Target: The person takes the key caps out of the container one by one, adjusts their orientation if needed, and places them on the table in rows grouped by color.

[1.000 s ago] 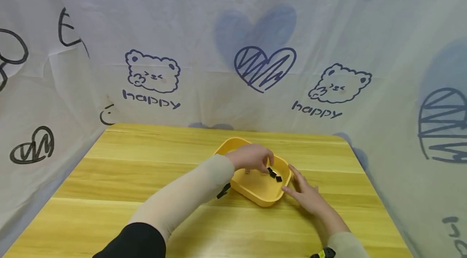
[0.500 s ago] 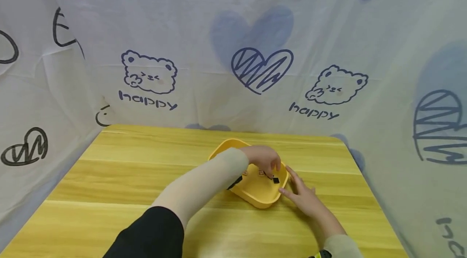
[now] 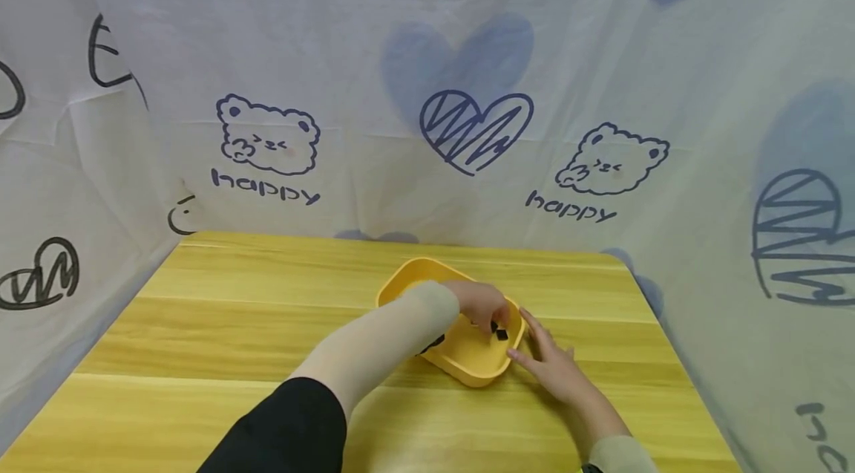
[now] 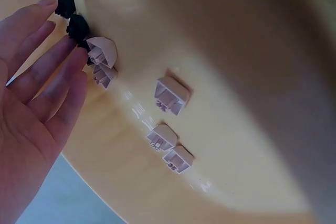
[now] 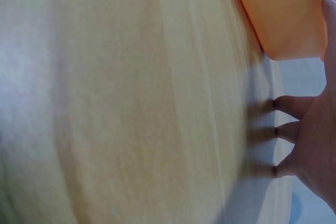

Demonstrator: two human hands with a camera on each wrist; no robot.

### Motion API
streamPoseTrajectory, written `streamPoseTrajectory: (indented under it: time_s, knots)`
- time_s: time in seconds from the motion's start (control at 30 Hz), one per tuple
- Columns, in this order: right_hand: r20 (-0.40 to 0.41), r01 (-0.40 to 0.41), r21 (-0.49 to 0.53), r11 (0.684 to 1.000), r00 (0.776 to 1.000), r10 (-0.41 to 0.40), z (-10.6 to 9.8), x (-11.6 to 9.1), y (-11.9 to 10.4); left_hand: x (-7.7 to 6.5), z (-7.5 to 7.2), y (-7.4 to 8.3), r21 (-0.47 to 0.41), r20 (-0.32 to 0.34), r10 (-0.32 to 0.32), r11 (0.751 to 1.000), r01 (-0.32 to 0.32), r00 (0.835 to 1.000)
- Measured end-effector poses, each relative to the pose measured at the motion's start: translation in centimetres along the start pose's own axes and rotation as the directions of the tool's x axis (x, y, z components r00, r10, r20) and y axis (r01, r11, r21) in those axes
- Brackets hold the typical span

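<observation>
A yellow tray (image 3: 467, 378) stands on the wooden table. My left hand (image 3: 482, 302) reaches down inside it, fingers extended toward a row of black keycaps (image 4: 79, 27); one fingertip touches the end one. Two pink keycaps (image 4: 102, 51) adjoin that row, and three more pink keycaps (image 4: 172, 95) lie apart, hollow undersides showing. In the head view, the left hand and sleeve cover most of the pieces. My right hand (image 3: 554, 369) rests at the tray's right end, thumb and index finger against the outer wall; its other fingertips (image 5: 283, 132) touch the tabletop.
The wooden table (image 3: 267, 339) extends around the tray on all sides. A white cloth (image 3: 361, 87) printed with hearts and bears hangs behind the table and along both sides. My left sleeve (image 3: 374, 339) crosses over the tray's near-left wall.
My left hand has moved right and slightly down inside the tray, among the black keycaps. The right hand keeps its place at the tray's end. The whole head view has shifted slightly.
</observation>
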State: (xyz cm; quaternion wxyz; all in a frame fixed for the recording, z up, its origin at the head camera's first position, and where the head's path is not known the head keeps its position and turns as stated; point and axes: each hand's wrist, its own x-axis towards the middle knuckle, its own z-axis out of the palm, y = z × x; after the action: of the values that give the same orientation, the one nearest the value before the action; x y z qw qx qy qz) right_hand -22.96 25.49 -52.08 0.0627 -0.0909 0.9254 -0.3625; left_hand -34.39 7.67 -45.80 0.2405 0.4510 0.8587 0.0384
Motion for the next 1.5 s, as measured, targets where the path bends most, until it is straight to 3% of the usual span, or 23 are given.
streamPoseTrajectory:
  time_s: [0.13,0.33,0.5,0.87,1.1,1.5]
  knots:
    - [-0.011,0.009,-0.008,1.0,1.0,-0.009,0.0,-0.1,0.0,0.1,0.2,0.1,0.059,0.002,0.015,0.998,-0.015,1.0]
    - [-0.012,0.019,0.0,1.0,1.0,-0.018,0.0,-0.2,0.0,0.0,0.4,0.0,0.063,0.035,-0.004,0.998,0.002,0.999]
    - [-0.009,0.016,0.005,1.0,1.0,-0.016,0.0,-0.2,-0.1,-0.2,0.5,0.1,0.106,0.048,0.022,0.994,-0.027,0.999]
    - [-0.006,0.026,0.01,1.0,1.0,-0.026,-0.1,-0.3,0.1,-0.1,1.0,0.9,0.301,0.054,0.016,0.953,-0.031,0.998]
    - [-0.004,0.026,0.0,1.0,1.0,-0.026,-0.1,-0.2,0.0,-0.8,0.3,1.2,0.155,0.044,-0.006,0.988,-0.001,0.999]
    - [0.002,-0.001,-0.019,1.0,1.0,0.001,0.0,-0.2,0.1,-3.9,-2.3,1.5,0.078,-0.019,0.127,0.989,-0.125,0.992]
